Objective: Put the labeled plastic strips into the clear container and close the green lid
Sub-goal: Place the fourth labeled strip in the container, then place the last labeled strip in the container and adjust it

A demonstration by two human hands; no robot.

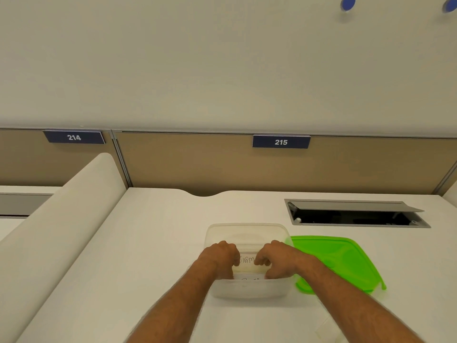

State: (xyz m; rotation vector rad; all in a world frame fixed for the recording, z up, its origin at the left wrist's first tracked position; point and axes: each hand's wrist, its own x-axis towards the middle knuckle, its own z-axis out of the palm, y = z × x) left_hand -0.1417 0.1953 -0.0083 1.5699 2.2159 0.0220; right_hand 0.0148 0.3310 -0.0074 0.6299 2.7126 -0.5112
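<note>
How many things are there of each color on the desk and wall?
Green: 1, the lid
Clear: 1, the container
Navy number signs: 2, 214 and 215
Blue wall dots: 2, and
Total: 6

bright, even overhead light, soft faint shadows, wide-angle bowing at edges, slight overall softness

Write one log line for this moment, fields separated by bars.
left hand and right hand: in clear container on labeled strip | green lid: off, beside
</note>
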